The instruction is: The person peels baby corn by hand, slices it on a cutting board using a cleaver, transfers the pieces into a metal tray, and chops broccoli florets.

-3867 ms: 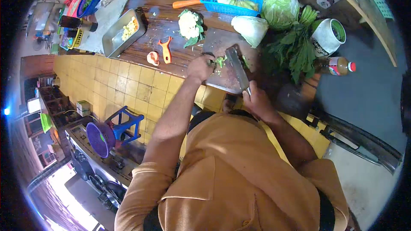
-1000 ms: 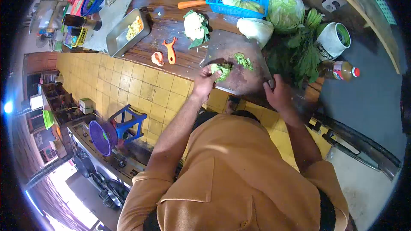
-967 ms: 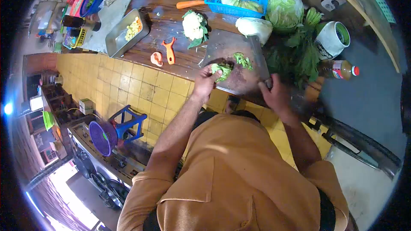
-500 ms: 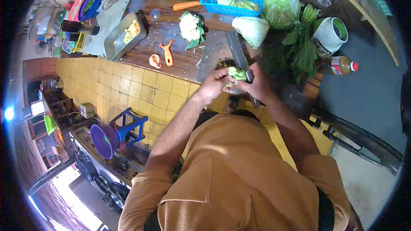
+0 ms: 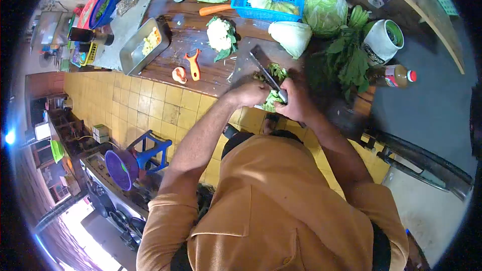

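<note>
Both hands are close together over the near edge of the dark cutting board (image 5: 246, 60). My left hand (image 5: 252, 94) is closed on a piece of green leafy vegetable (image 5: 271, 101). Held in my right hand (image 5: 295, 101) is a knife (image 5: 264, 69), its blade pointing up and left over the board; the fingers of that hand also touch the vegetable. More cut greens (image 5: 277, 71) lie on the board just beyond the hands. A cauliflower (image 5: 220, 35) sits left of the board, and a pale cabbage (image 5: 291, 38) at its far right.
An orange peeler (image 5: 193, 65) and a cut pinkish piece (image 5: 179, 75) lie left. Farther left stands a metal tray (image 5: 131, 56) with diced pieces. Behind are a carrot (image 5: 215, 9), a blue basket (image 5: 243, 9) and cabbages. Leafy greens (image 5: 349, 60), a white tub (image 5: 374, 45) and a bottle (image 5: 394, 77) stand right.
Compared with half a second ago, the knife blade has tilted left, and my left hand has turned, with the vegetable now lower between the hands. Cut greens on the board show beyond the blade.
</note>
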Demonstrator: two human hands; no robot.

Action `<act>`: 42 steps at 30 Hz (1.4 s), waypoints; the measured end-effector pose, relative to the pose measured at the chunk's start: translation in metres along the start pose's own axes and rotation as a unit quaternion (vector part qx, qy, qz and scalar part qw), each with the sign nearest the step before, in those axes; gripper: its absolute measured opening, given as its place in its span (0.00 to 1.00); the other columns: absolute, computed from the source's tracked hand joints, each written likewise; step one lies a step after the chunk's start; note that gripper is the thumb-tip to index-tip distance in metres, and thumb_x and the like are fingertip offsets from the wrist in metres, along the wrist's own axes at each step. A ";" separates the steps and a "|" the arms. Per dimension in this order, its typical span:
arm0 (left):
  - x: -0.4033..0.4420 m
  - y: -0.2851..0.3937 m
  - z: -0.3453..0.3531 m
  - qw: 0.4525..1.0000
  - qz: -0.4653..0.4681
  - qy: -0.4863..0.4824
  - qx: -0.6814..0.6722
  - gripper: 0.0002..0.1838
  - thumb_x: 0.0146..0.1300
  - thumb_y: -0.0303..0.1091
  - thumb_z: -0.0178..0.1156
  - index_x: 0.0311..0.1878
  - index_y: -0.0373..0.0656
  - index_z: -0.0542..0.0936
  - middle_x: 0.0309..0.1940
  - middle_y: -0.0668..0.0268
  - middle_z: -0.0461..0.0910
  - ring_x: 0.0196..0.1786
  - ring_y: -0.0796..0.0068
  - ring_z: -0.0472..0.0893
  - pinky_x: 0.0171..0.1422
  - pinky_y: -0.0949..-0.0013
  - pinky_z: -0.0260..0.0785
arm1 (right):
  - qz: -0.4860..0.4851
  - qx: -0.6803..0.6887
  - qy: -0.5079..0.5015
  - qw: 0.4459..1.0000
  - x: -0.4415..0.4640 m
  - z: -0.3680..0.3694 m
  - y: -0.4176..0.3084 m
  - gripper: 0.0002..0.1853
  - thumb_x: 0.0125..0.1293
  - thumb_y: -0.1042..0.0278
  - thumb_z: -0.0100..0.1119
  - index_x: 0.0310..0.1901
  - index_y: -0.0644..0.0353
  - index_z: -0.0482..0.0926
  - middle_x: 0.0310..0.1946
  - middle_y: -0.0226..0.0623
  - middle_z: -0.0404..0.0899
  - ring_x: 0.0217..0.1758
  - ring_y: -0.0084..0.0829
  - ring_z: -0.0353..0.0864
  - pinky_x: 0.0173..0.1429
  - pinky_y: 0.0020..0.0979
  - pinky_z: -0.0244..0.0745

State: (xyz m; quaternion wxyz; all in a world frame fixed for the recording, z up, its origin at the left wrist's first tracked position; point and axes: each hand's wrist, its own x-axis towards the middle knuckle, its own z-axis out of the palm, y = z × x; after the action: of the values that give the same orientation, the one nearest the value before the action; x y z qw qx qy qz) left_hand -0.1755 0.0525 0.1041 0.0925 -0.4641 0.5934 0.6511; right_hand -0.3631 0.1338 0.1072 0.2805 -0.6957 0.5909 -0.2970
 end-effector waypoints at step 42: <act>-0.017 -0.053 -0.032 0.943 -0.005 0.236 -0.233 0.18 0.64 0.32 0.56 0.56 0.36 0.75 0.43 0.58 0.83 0.43 0.66 0.84 0.40 0.65 0.79 | 0.018 0.018 -0.061 0.998 0.053 -0.002 0.028 0.25 0.45 0.62 0.78 0.39 0.60 0.72 0.26 0.44 0.78 0.29 0.42 0.80 0.33 0.41 0.72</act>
State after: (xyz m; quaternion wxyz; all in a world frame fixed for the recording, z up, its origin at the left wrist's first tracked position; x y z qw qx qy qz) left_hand -0.1146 0.0472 0.0837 -0.1581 -0.6159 0.4274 0.6426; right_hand -0.3759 0.0779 0.0921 0.3332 -0.6967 0.5798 -0.2595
